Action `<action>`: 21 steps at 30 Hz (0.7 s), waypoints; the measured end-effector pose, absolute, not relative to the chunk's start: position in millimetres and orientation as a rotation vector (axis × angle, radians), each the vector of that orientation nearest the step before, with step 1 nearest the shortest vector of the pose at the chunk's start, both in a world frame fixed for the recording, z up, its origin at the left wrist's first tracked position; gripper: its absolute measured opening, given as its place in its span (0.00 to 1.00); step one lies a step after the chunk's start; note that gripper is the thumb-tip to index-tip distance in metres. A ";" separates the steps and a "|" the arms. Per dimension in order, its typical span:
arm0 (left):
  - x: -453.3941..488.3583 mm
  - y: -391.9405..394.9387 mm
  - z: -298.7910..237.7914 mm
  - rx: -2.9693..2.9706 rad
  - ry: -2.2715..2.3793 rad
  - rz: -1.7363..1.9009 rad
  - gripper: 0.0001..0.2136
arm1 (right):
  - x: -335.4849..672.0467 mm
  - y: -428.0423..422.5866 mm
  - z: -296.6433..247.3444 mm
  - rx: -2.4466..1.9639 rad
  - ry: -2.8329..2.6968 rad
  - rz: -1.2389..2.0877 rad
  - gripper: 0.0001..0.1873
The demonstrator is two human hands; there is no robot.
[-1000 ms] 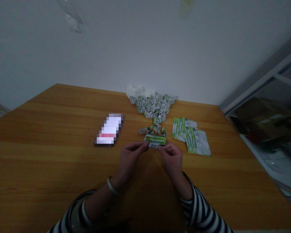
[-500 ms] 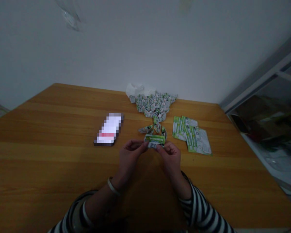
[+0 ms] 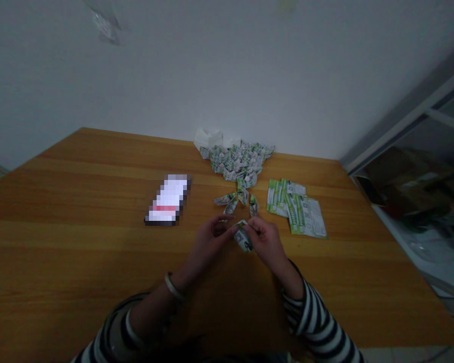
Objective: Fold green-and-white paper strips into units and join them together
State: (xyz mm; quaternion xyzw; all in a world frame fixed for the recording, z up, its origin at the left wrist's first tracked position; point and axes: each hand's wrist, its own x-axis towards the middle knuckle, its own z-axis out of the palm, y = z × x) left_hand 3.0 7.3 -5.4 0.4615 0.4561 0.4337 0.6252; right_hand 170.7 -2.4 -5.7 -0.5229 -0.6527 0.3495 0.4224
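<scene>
Between my two hands is a folded green-and-white printed packet [image 3: 243,240], its free part hanging down toward me. My left hand [image 3: 213,236] pinches its left upper side with thumb and finger, while my right hand [image 3: 264,237] grips the right upper side. Just beyond my fingers lie several small folded packets [image 3: 230,205], with one more [image 3: 253,205] set apart at the right. Behind them spreads a dense pile of folded packets [image 3: 238,161]. Flat green-and-white packets [image 3: 306,217] overlap each other to the right of my hands.
A phone [image 3: 168,200] with a lit, blurred screen lies left of my hands on the wooden table [image 3: 79,227]. Crumpled white paper or plastic [image 3: 208,137] rests against the wall behind the pile. A shelf unit [image 3: 419,113] stands past the table's right edge.
The packet was a flat horizontal strip held at both ends; now it is bent over, with a part pointing down toward me. My hands have moved closer together. The view has shifted slightly.
</scene>
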 end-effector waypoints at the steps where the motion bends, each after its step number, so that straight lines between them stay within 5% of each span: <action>1: 2.6 8.4 -8.3 1.056 1.021 0.952 0.15 | 166.7 -3.9 -8.2 -1.302 -1.604 0.850 0.13; 21: 10.5 0.3 -4.4 1.199 0.981 0.877 0.12 | 137.0 -9.0 -20.2 -1.135 -1.002 0.947 0.15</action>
